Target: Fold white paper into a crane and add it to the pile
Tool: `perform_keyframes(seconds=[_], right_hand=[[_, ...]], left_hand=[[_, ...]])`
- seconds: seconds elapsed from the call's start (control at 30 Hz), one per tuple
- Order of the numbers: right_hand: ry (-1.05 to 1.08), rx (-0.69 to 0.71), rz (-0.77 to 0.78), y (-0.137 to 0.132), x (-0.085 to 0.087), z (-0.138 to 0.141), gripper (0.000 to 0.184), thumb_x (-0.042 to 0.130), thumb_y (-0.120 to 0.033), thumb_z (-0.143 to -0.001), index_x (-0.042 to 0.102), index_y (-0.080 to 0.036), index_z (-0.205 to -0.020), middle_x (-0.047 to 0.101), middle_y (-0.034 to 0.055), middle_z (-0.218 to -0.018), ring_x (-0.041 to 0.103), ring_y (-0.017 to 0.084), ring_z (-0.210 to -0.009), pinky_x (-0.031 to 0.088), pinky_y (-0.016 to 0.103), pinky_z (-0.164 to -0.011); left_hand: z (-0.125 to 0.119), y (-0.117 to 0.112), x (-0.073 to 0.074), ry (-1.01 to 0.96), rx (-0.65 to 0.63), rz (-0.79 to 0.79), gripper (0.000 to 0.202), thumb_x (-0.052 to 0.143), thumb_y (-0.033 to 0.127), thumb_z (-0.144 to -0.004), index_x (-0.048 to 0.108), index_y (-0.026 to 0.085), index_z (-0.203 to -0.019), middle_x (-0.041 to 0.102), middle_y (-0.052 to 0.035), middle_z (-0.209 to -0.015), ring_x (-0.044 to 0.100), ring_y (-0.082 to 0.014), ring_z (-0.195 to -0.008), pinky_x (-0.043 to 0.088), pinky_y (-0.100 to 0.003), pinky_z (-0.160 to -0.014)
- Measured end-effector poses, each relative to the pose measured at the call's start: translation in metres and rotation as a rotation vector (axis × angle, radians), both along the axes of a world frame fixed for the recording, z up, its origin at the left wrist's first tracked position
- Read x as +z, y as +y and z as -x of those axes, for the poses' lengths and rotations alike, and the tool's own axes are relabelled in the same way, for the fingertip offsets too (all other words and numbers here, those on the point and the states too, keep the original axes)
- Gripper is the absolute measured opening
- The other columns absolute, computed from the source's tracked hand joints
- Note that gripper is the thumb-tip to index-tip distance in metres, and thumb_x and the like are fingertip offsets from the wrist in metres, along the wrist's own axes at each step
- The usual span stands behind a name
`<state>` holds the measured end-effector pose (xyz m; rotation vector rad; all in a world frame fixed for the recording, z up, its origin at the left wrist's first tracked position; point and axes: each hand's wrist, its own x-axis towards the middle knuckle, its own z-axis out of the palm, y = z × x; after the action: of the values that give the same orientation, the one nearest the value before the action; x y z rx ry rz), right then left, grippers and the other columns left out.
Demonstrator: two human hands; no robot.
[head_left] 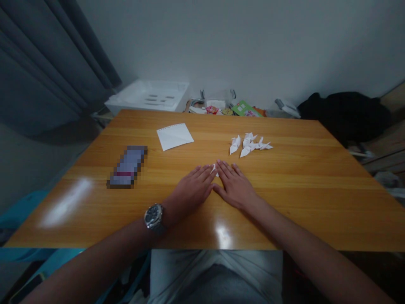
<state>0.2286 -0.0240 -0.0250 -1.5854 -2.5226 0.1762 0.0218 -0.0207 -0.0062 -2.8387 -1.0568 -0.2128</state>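
Both palms [193, 188] [236, 188] flat on folded paper [215, 169]

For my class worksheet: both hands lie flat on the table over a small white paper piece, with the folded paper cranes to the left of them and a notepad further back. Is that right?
Not quite. The head view shows the cranes to the right of the hands, not the left. The rest holds: the left hand and right hand lie flat on the table over a small white paper piece, with the notepad further back.
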Motion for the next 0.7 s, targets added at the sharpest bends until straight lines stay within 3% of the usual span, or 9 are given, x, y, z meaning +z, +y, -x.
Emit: perform_keyframes(seconds=[0.23,0.5,0.7], right_hand=[[-0.002,0.007,0.039,0.003,-0.001,-0.005,0.070,0.023,-0.055,-0.105,0.026,-0.014,-0.161,0.024,0.0097,-0.168,0.022,0.022,-0.156,0.014,0.049,-0.127],[-0.006,-0.075,0.049,-0.003,-0.003,-0.028,0.070,0.023,-0.056,-0.105,0.021,-0.017,-0.163,0.024,0.0096,-0.167,0.021,0.024,-0.156,0.016,0.052,-0.126],[-0.013,-0.109,0.046,-0.006,-0.002,-0.039,0.070,0.023,-0.057,-0.105,0.027,-0.015,-0.162,0.027,0.0110,-0.166,0.025,0.025,-0.155,0.019,0.051,-0.126]], left_hand=[[0.003,-0.004,-0.015,-0.054,0.045,0.096,0.053,0.038,0.037,-0.107,0.040,0.012,-0.153,0.037,-0.0146,-0.162,0.032,-0.0263,-0.151,0.026,-0.044,-0.125],[0.000,-0.006,-0.010,-0.069,0.063,0.102,0.050,0.034,0.034,-0.108,0.039,0.015,-0.154,0.037,-0.0136,-0.162,0.034,-0.0244,-0.150,0.025,-0.044,-0.125],[-0.003,-0.007,-0.006,-0.067,0.079,0.085,0.048,0.034,0.032,-0.108,0.042,0.017,-0.152,0.040,-0.0126,-0.161,0.037,-0.0237,-0.149,0.025,-0.044,-0.125]])
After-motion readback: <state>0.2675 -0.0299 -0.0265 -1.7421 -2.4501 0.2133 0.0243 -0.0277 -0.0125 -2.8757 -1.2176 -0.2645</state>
